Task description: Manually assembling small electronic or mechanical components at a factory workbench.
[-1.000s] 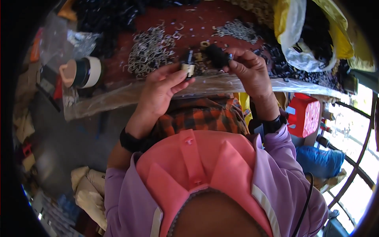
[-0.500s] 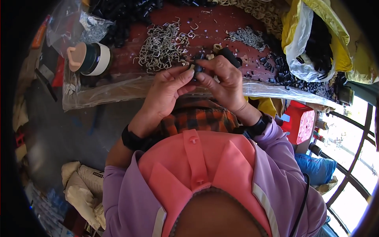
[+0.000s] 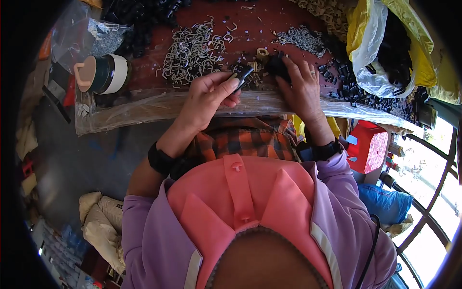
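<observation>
My left hand is closed above the table's front edge. Between its thumb and fingers it pinches a small black plastic part, with a pale metal-looking bit beside the thumb. To the right lies my right hand, palm down, thumb apart from its fairly straight fingers. Its fingertips are at the right side of a dark, rounded object whose kind I cannot make out; they seem to touch it. A tan ring-shaped piece sits just beyond that object. Left of them spreads a pile of bent metal hooks.
The red tabletop has a plastic-wrapped front edge. A lidded cup stands at the left. Small metal pieces and black plastic bits lie at the right, beside a yellow-and-white bag. A red stool is below.
My hands have parted. The right hand has let go of the black part and moved right to the dark object. The left hand keeps the part, now more in view.
</observation>
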Tool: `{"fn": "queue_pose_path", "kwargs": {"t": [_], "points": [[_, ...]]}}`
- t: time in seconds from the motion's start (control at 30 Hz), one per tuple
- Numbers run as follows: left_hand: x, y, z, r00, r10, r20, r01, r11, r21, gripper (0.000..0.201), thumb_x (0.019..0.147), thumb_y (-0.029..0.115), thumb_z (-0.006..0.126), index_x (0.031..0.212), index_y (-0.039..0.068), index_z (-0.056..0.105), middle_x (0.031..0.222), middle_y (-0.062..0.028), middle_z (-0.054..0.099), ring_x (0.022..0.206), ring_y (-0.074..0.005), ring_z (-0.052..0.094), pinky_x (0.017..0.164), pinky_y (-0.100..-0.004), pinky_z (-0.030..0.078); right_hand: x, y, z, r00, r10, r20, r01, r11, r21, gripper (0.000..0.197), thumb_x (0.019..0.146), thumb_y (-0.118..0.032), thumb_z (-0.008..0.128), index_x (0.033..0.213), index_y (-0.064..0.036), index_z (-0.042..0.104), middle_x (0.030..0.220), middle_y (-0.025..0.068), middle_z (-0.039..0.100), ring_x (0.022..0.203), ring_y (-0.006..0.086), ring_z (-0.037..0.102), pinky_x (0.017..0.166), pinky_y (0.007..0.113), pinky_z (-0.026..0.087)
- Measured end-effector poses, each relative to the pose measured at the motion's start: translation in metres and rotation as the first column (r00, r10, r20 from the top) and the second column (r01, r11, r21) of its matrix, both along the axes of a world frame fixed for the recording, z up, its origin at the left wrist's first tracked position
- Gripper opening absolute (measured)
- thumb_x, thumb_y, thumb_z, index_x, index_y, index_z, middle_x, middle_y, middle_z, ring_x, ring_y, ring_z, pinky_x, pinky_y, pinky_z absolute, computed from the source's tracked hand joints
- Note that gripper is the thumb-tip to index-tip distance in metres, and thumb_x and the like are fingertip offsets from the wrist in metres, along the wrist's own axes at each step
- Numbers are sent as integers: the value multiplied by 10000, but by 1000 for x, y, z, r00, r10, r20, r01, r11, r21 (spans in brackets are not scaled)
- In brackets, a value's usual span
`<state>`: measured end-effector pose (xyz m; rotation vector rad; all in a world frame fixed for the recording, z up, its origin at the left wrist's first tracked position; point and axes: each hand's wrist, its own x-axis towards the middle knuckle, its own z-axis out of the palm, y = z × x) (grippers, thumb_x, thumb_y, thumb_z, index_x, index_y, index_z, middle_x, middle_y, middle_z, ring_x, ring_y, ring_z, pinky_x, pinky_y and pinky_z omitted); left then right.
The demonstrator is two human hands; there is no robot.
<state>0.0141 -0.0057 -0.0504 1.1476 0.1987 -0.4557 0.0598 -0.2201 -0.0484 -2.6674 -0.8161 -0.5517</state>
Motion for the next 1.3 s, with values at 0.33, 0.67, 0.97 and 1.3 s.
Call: {"fn": "queue_pose_path", "kwargs": {"t": [0.33,0.67,0.97,1.3], "points": [[-2,10,23,993,-116,16,116,993,5,310,801,171,512,1056,0,465,795,-53,560,655,-96,542,594,-189,450,-5,12,45,727,556,-402,-337,800,497,377,607,-117,626,937,38,532,854,153,536,744,246,533,639,299,419],[-12,26,22,989,-134,60,134,991,-3,290,804,154,505,1040,-11,478,669,-1,491,569,-56,457,534,-172,406,3,10,42,626,536,-566,-311,837,450,412,593,-197,655,909,42,543,781,103,525,686,187,509,593,271,394],[-6,29,26,965,-230,124,209,965,161,269,747,150,578,947,-24,536,635,-17,510,506,-35,424,456,-155,348,0,22,43,589,583,-559,-246,789,563,367,616,-192,645,897,25,555,787,101,532,696,173,517,620,265,398],[1,19,28,966,-242,89,239,970,43,262,732,129,589,931,-31,529,660,-17,514,523,-44,441,468,-162,369,-6,23,27,599,610,-519,-129,712,690,373,608,-225,683,856,31,571,817,101,540,767,188,508,676,276,387]]}}
